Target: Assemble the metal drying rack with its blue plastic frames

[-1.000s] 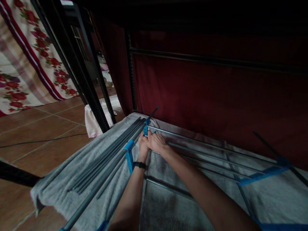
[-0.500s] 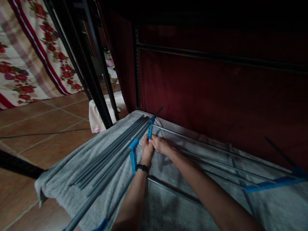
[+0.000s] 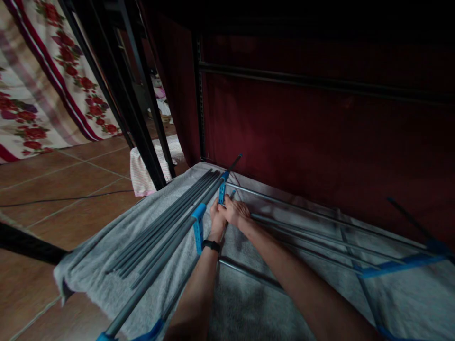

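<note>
My left hand (image 3: pixel 216 218), with a black band at the wrist, is closed around the lower end of a perforated blue plastic bracket (image 3: pixel 222 190). Right beside it, my right hand (image 3: pixel 234 211) is closed, its fingertips at the same bracket end. A thin metal rod (image 3: pixel 284 226) runs from the right into this hand; its tip is hidden by the fingers. The bracket hangs from a thick grey tube (image 3: pixel 149 276), which carries a second blue bracket (image 3: pixel 198 229) nearer to me. Farther right, several rods meet a long blue plastic bar (image 3: pixel 401 266).
Several loose grey rods (image 3: pixel 159 227) lie side by side on a grey fleece blanket (image 3: pixel 85 265). Black metal posts (image 3: pixel 124 94) stand at the left, and a dark red cloth (image 3: pixel 320 137) hangs behind. Tiled floor (image 3: pixel 31 189) with a cable shows at left.
My right hand has shifted slightly, its fingers now higher against the bracket's lower end. The rods at right have moved up a little. My left hand keeps its place.
</note>
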A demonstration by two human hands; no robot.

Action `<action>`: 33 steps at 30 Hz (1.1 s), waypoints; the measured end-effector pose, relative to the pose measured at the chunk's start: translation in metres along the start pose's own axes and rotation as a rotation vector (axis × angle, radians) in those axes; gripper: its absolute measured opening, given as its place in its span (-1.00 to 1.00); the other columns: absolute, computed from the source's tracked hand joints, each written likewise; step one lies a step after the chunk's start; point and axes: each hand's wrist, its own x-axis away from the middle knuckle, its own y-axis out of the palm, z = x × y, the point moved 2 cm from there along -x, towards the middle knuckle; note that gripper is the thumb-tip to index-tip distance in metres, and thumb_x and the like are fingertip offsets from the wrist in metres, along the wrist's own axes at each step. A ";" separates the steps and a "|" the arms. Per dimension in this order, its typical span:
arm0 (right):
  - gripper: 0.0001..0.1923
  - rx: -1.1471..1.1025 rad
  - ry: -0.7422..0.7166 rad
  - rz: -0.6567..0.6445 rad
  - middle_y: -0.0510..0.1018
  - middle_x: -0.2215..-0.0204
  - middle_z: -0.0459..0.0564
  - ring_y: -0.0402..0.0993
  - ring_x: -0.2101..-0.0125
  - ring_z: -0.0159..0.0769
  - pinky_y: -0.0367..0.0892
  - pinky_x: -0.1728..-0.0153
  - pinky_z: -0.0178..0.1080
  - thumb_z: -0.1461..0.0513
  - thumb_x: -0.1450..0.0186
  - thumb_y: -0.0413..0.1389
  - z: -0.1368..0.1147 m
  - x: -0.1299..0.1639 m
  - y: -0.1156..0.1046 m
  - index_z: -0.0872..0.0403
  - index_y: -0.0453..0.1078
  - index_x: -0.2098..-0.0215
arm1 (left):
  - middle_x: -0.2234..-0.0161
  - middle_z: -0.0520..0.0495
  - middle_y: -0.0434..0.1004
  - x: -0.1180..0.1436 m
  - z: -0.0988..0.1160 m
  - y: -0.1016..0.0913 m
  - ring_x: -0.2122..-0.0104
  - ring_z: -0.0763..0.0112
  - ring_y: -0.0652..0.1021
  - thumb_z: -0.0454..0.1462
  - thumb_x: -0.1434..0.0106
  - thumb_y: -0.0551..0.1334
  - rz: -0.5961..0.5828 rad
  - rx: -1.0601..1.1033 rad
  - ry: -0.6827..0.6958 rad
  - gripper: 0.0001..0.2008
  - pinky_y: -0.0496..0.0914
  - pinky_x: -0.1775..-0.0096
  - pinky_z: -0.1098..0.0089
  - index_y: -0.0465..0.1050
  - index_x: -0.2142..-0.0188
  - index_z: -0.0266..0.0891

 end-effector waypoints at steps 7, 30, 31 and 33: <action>-0.51 0.063 -0.070 0.063 0.66 0.19 0.14 0.60 0.15 -0.11 0.40 0.16 -0.18 -0.09 -0.43 -0.07 0.001 0.004 -0.003 0.06 0.30 -0.11 | 0.57 0.08 0.35 0.004 0.009 0.003 0.55 0.51 0.30 -0.28 0.06 0.31 -0.017 -0.013 0.003 -0.88 0.31 0.48 0.48 0.37 0.52 -0.21; -0.59 -0.079 -0.252 -0.086 0.59 -0.02 0.16 0.52 -0.04 -0.17 0.34 0.06 -0.24 0.09 -0.49 -0.12 0.015 0.004 -0.019 0.06 0.31 -0.19 | 0.46 0.04 0.44 0.007 0.013 0.004 0.43 0.40 0.40 -0.32 0.03 0.16 -0.060 -0.090 0.058 -0.84 0.36 0.30 0.42 0.44 0.39 -0.18; -0.59 -0.086 -0.263 -0.087 0.59 -0.01 0.16 0.52 -0.04 -0.17 0.34 0.07 -0.24 0.09 -0.49 -0.12 0.016 0.004 -0.019 0.07 0.31 -0.18 | 0.46 0.05 0.43 0.007 0.014 0.004 0.43 0.40 0.39 -0.32 0.02 0.16 -0.063 -0.087 0.056 -0.84 0.36 0.31 0.43 0.44 0.39 -0.18; -0.59 -0.099 -0.278 -0.086 0.59 -0.01 0.16 0.52 -0.04 -0.16 0.34 0.07 -0.25 0.09 -0.49 -0.12 0.018 0.003 -0.020 0.07 0.32 -0.18 | 0.47 0.05 0.41 0.009 0.016 0.005 0.44 0.41 0.38 -0.31 0.01 0.17 -0.069 -0.090 0.056 -0.86 0.34 0.32 0.43 0.43 0.40 -0.18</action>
